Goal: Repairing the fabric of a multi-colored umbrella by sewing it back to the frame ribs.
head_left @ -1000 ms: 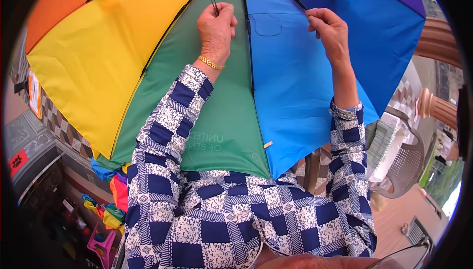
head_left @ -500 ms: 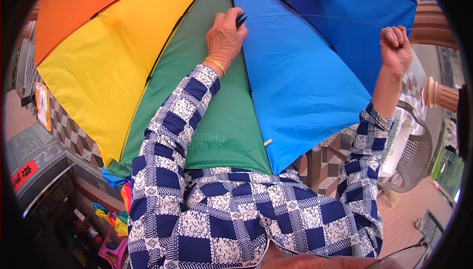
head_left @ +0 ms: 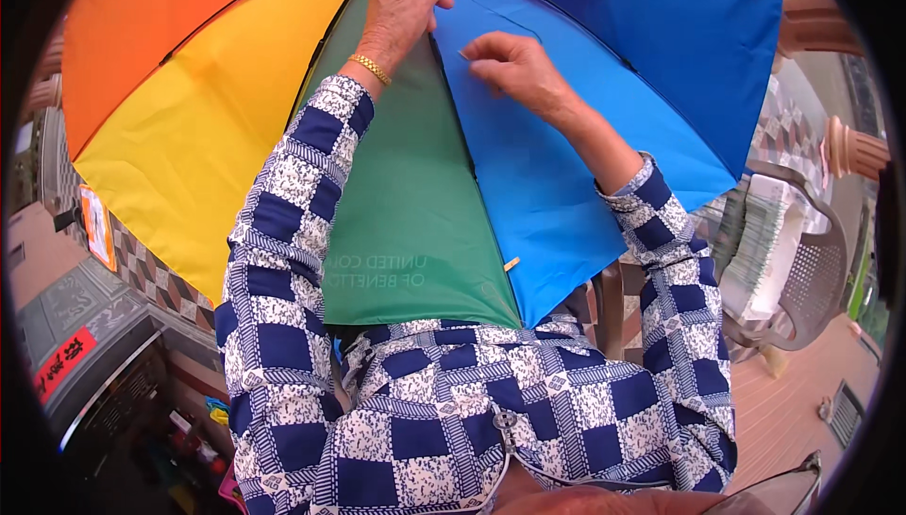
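A wide umbrella (head_left: 566,147) with coloured panels is spread over my lap, its black ribs along the seams. My left hand (head_left: 401,10), with a gold bracelet (head_left: 370,68), is closed at the rib between the green and blue panels. A thin dark tip shows at its fingertips. My right hand (head_left: 519,67) is pinched over the blue panel, just right of that rib. From its fingertips pokes a tiny pale point that looks like a needle (head_left: 462,54). A fine thread (head_left: 500,15) curves loosely over the blue cloth between the hands.
A grey plastic chair (head_left: 813,270) stands at the right, bearing a white stack (head_left: 760,265). Behind it are stone balusters (head_left: 854,147). At the lower left is a dark cabinet (head_left: 104,392) with a red paper strip (head_left: 66,362). An orange-edged card (head_left: 97,229) hangs at the left.
My right hand has swung in from the far right to beside my left hand. The thread, stretched before, now hangs slack. My left hand has shifted slightly up and left.
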Motion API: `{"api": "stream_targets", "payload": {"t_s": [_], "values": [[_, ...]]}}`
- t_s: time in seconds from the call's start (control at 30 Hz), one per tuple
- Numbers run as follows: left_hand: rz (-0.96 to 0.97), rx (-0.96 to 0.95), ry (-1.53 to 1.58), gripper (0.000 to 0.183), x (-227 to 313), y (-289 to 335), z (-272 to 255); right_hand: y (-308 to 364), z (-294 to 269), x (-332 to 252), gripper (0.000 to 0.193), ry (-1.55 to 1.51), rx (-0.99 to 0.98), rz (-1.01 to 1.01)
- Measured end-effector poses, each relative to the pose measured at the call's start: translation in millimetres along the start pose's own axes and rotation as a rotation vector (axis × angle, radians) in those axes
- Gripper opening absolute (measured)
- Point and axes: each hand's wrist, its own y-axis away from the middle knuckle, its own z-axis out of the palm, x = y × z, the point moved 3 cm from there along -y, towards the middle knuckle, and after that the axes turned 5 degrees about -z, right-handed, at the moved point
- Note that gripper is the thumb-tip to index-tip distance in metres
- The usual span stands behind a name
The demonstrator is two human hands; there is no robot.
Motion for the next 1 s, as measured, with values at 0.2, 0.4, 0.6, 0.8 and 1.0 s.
{"api": "stream_targets", "payload": {"t_s": [0.2,0.4,0.6,0.8,1.0], "values": [[0.221,0.017,-0.448,0.014,-0.6,-17.0,20.0,-15.9,35.9,-0.3,0.020,0.342,0.090,-0.115],[0.325,0.044,-0.758,0.014,1.3,-12.3,44.5,-18.2,44.2,4.2,0.021,0.594,0.070,-0.149],[0.385,0.067,-0.590,0.014,-4.8,-4.3,39.5,-19.4,39.0,14.1,0.017,0.566,0.064,-0.185],[0.320,0.018,-0.311,0.013,6.8,0.3,14.8,-30.1,27.4,2.5,0.028,-0.009,0.166,-0.002],[0.230,0.058,-0.099,0.013,1.8,-4.6,-0.9,-55.9,28.9,7.4,0.026,-0.124,0.270,0.019]]}}
